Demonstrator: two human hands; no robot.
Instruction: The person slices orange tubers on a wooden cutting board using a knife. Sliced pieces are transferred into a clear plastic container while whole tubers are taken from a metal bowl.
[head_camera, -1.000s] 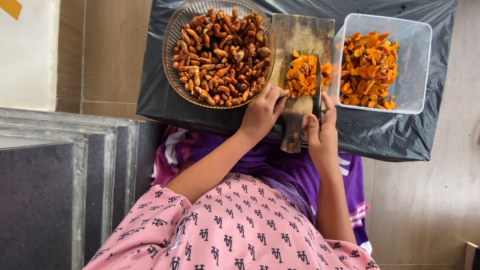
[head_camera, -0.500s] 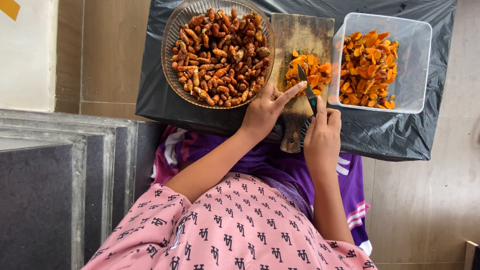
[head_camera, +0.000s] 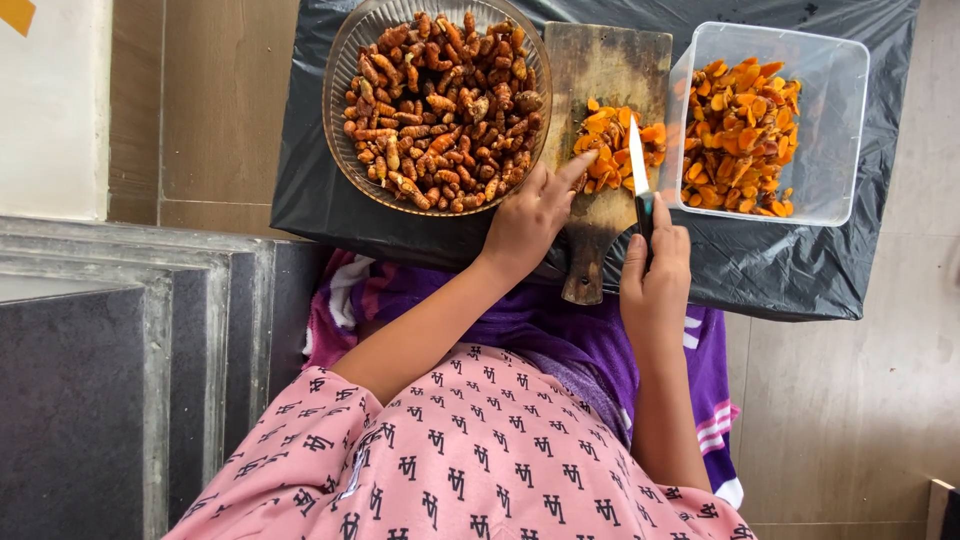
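My right hand (head_camera: 655, 272) grips the dark handle of a knife (head_camera: 638, 172), its white blade lying over the near edge of an orange pile of cut turmeric pieces (head_camera: 615, 142) on a worn wooden cutting board (head_camera: 606, 62). My left hand (head_camera: 530, 217) rests at the board's left side, its index finger stretched out and touching the pile. A round glass bowl (head_camera: 345, 70) heaped with whole brown turmeric roots sits just left of the board. To the right stands a clear plastic tub (head_camera: 830, 120) holding more orange slices.
Everything sits on a black plastic sheet (head_camera: 790, 270) spread over a tiled floor. A purple cloth (head_camera: 560, 320) covers my lap beneath pink patterned sleeves. Grey stone steps (head_camera: 120, 340) run along the left, with a pale wall panel (head_camera: 50, 100) above them.
My right hand drew the knife back toward me, so the blade now lies at the pile's near edge. My left hand opened from a curled hold, with its index finger reaching to the pile.
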